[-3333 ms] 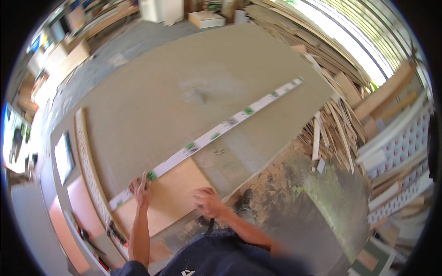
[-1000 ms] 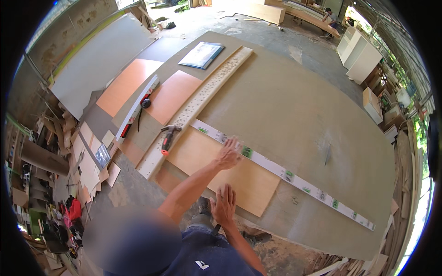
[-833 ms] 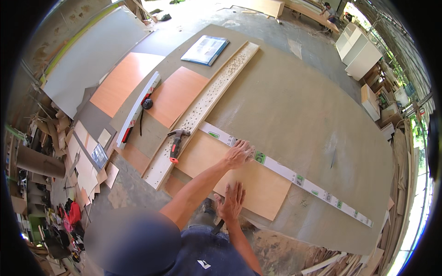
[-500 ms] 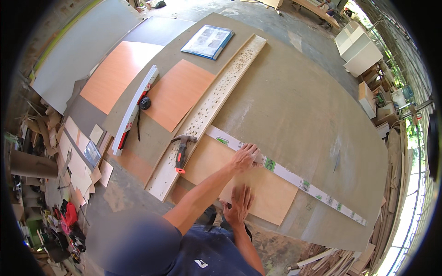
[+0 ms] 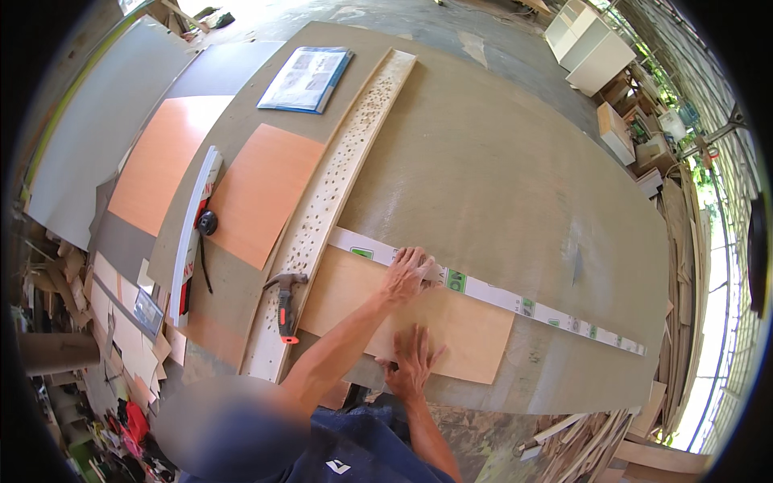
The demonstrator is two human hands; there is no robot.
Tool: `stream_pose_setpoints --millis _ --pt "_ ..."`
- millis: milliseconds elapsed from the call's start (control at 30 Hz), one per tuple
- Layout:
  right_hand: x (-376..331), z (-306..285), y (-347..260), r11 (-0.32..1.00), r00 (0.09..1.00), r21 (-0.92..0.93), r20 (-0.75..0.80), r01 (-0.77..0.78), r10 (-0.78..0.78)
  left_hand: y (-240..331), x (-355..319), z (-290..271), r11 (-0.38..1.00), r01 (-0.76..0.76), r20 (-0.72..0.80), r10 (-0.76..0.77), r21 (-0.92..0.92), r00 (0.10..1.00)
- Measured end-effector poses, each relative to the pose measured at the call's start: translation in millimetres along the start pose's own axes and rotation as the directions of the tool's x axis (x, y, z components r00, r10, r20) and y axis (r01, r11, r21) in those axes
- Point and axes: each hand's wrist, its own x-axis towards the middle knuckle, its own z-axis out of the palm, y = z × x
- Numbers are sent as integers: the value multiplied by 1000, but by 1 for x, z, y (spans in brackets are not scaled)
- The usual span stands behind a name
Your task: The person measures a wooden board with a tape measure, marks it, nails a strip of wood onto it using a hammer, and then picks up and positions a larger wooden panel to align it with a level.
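A long white strip (image 5: pixel 495 295) with green printed patches lies slantwise across the large brown-grey panel (image 5: pixel 515 185). Against its near side rests a pale thin wooden sheet (image 5: pixel 465 330). My left hand (image 5: pixel 406 275) presses down at the strip with its fingers bent; something small and whitish (image 5: pixel 431 276) shows at the fingertips, too unclear to name. Nearer to me, my right hand (image 5: pixel 412 366) lies palm down on the sheet's near edge, fingers spread. A claw hammer (image 5: pixel 286 310) with a black and red handle rests on a long pale board (image 5: pixel 334 185) dotted with holes or specks.
Left of the dotted board lie an orange sheet (image 5: pixel 262 193), a white-and-red long bar (image 5: pixel 193 237), a round black object (image 5: pixel 208 223) and a blue folder (image 5: pixel 306 79). Scrap wood strips (image 5: pixel 576 439) are heaped at the near right. White cabinets (image 5: pixel 592 48) stand at the far right.
The whole view has shifted, so the work surface appears farther left. My right hand's fingers have spread apart on the sheet. My left hand stays at the strip.
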Motion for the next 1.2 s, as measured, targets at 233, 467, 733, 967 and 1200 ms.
stream_pose_setpoints --millis 233,467,733,967,1200 --pt "25 -2 10 1000 999 -17 31 -22 23 -4 28 -1 1000 8 8 -8 -19 1000" --pt "44 2 18 999 1000 -41 -6 -10 10 -14 46 2 999 -43 -24 44 34 999" --pt "64 3 25 1000 1000 -18 13 -14 15 -27 66 9 999 -40 -9 40 -1 999" --pt "81 -2 27 999 999 11 -12 -47 47 -31 83 12 998 -65 -21 65 6 998" --pt "93 -1 33 998 998 3 6 -60 60 -40 93 16 999 -42 -15 42 21 999"
